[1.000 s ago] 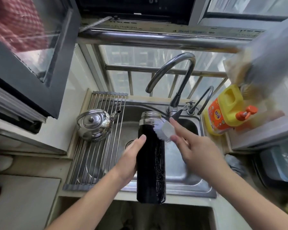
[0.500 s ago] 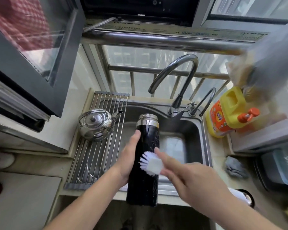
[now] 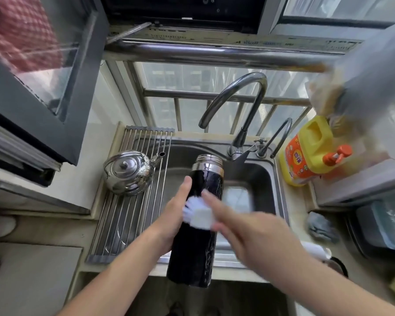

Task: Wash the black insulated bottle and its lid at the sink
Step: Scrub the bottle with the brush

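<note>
1. Clearance: the round polished steel kettle (image 3: 128, 172) stands on the steel roll-up drying rack (image 3: 114, 224), near the working hand. Swing the bottle away from it.

2. Support: the left hand (image 3: 176, 215) clasps the middle of the tall black cylindrical insulated bottle (image 3: 196, 247), thumb up the near wall and fingers curled behind. The bottle is tilted, with its open silver mouth over the stainless steel sink (image 3: 185, 153) and its base past the front rim. Bring the base inward so runoff drains into the basin.

3. Scrubbing: the white bristle brush (image 3: 198, 213) bears on the bottle wall just beside the left thumb. The right hand (image 3: 255, 233) clamps the brush block, index finger laid along its back. Stroke lengthwise from collar to base, and turn the bottle between passes. The wet wall is likely slippery, so grip firmly.

4. Lid: a dark round object (image 3: 338, 265) at the counter's right edge may be the lid. Wash it next.
</note>
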